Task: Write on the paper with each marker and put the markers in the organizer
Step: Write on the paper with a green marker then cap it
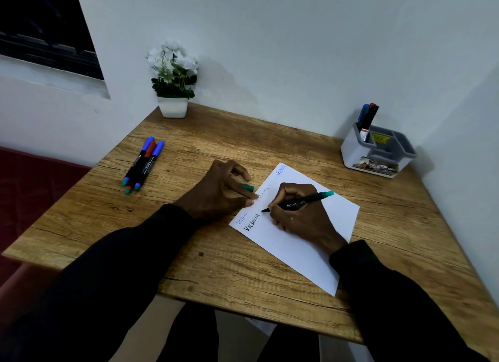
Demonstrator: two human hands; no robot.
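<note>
Three slim black-barrelled markers (141,165) with blue and red caps lie side by side on the grainy wooden table (216,134), with a square white pot of artificial flowers (172,106) behind them. The left hand (216,191) arches its fingers, pinches a small teal cap (248,187) and touches the edge of the smooth white paper sheet (302,253). On the sheet, the right hand (299,215) grips a black marker with a teal end (299,202), tip on the paper beside black lettering. Far right stands a grey-and-white plastic compartmented organizer (378,156) with upright markers (367,118) in its rear left slot.
</note>
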